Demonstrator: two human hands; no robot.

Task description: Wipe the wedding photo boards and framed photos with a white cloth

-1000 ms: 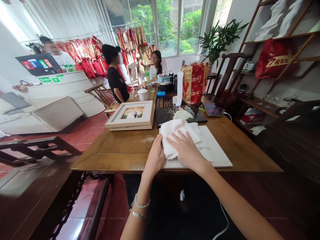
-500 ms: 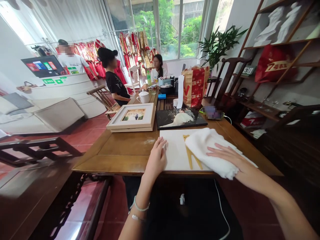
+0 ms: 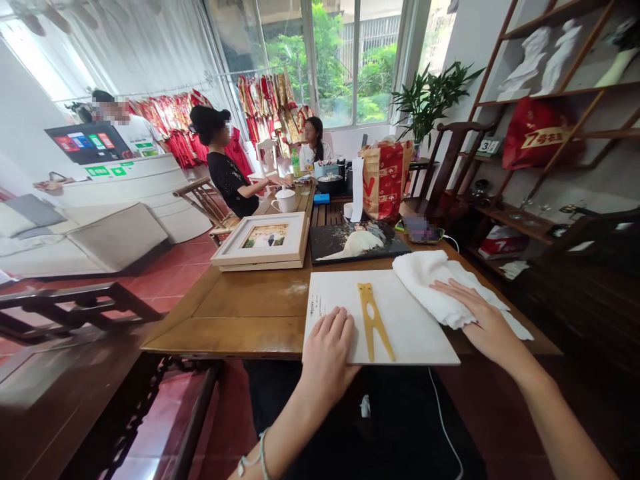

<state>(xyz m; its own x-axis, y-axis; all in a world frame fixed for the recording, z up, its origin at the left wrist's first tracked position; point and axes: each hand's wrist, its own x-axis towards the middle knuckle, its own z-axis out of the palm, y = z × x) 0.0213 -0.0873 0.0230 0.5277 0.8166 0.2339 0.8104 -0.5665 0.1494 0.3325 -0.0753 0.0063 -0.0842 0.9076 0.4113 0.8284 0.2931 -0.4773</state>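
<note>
A white board lies flat at the table's front edge, with small print near its left side. My left hand is closed on its front left part, fingers on top and thumb at the front edge. On the board, to the right of that hand, lies a tan two-legged piece with an animal-eared head. My right hand rests open on a crumpled white cloth, its fingers stretched out. This cloth covers the board's back right corner and spreads onto the table.
Behind the board lie a dark picture panel and stacked photo frames. Farther back stand a white lidded cup, a red-and-tan paper bag and a phone on a cable. Several people are across the room.
The white board has come toward me, and more of it shows. My left hand has shifted from its left edge to its front. My right hand and the cloth have moved right.
</note>
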